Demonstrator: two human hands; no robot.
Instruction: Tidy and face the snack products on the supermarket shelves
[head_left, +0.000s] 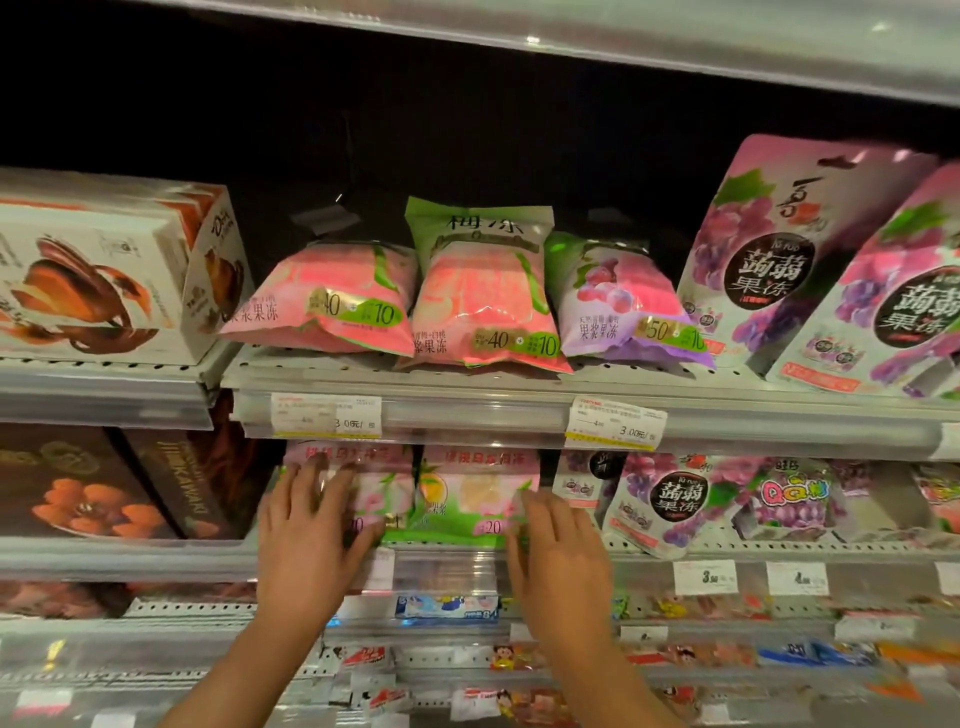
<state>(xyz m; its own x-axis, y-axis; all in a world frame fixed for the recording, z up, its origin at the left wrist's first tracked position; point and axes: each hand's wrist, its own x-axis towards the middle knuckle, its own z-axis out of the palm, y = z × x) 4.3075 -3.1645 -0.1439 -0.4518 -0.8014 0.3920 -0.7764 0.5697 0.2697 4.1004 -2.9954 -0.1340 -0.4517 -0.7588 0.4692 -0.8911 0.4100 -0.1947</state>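
Observation:
Two pink-and-green jelly bags stand side by side on the middle shelf. My left hand (306, 530) lies with spread, straight fingers on the front of the left bag (384, 493). My right hand (556, 545) touches the right edge of the right bag (467, 499) with straight fingers. On the shelf above lie two pink peach jelly bags (337, 296) (483, 296) and a purple grape jelly bag (623, 306), all leaning back.
Big purple konjac jelly pouches (769, 249) stand at the upper right, smaller ones (670, 499) right of my right hand. Chocolate boxes (104, 270) fill the left side. Price tags (327, 415) hang on the shelf rails. Small sweets lie on the lower shelves (447, 608).

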